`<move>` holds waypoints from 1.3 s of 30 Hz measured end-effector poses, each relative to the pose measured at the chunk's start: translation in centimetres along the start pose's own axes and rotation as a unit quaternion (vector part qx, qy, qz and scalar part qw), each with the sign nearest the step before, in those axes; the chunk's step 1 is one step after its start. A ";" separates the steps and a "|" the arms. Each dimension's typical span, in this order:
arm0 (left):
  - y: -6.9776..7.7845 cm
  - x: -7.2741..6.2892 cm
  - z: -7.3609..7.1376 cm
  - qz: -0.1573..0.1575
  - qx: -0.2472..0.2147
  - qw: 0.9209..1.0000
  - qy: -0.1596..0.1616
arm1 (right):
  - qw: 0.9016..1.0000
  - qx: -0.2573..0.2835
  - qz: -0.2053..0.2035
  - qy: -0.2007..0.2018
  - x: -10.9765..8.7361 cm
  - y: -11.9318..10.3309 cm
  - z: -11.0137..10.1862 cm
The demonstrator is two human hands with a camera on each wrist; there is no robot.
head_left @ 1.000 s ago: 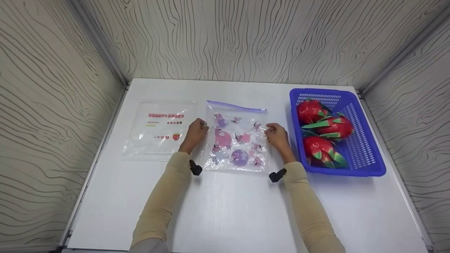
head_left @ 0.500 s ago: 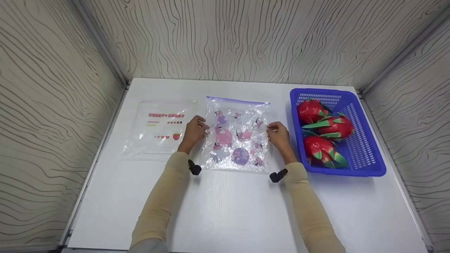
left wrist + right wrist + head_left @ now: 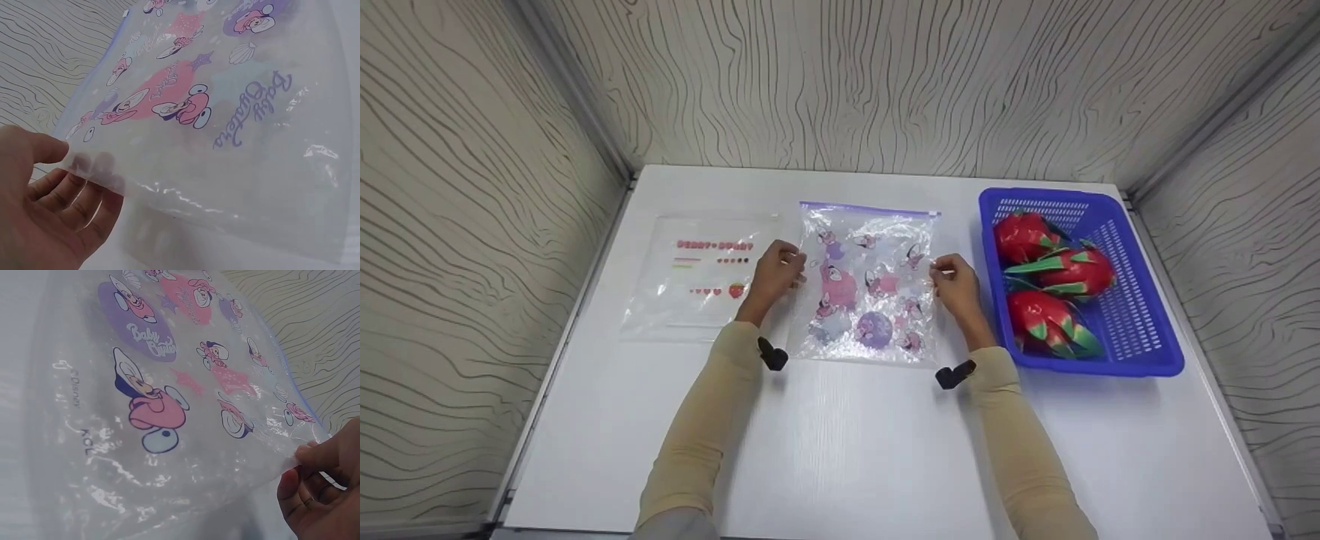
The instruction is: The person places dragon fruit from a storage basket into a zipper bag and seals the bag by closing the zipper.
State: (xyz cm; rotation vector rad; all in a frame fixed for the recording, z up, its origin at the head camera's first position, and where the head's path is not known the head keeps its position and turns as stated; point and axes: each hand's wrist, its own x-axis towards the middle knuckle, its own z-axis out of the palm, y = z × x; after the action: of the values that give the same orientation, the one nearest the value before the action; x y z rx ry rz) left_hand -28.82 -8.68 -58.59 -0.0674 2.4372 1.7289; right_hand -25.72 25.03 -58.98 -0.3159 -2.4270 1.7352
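Note:
A clear zip bag (image 3: 874, 285) with pink and purple cartoon prints and a purple zip strip lies between my hands in the head view. My left hand (image 3: 777, 276) pinches its left edge; in the left wrist view the thumb is above the film and the fingers (image 3: 90, 211) show through it from below. On the right edge, my right hand (image 3: 957, 285) pinches the film between thumb and fingers (image 3: 292, 492). Both side edges are lifted a little off the white table in the wrist views. The bag looks flat.
To the left lies a second clear bag (image 3: 697, 315) with red lettering and a strawberry print. A blue basket (image 3: 1140, 300) on the right holds three red and green dragon fruits (image 3: 1046, 319). Patterned panels (image 3: 840, 90) enclose the white table (image 3: 840, 465).
The printed zip bag's top edge has moved away from me and straightened, its right corner swinging outward. My left hand has shifted slightly forward; the right has moved a little outward. Basket and second bag stay put.

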 end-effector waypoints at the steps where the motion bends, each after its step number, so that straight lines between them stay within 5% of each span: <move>1: 0.0 0.0 0.0 0.001 0.000 1.000 -0.001 | 1.000 0.001 -0.001 -0.001 0.0 -0.1 0.0; 7: 0.2 0.1 0.0 0.019 0.005 1.000 -0.001 | 1.000 -0.003 -0.004 -0.004 -0.2 -0.7 -0.1; 16: 0.8 -0.2 -0.1 0.074 -0.074 0.994 -0.008 | 1.000 0.031 -0.002 -0.004 -0.2 -1.8 -0.2; 39: 2.8 -0.8 -0.7 0.149 -0.069 0.986 -0.022 | 0.999 0.047 0.027 -0.003 0.0 -4.0 -0.9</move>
State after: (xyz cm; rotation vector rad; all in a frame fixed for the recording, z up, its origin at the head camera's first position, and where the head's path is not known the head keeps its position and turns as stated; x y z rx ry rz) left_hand -28.41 -8.43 -55.66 0.3336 2.3892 1.9938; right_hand -25.86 24.60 -54.93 -0.3686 -2.3530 1.8671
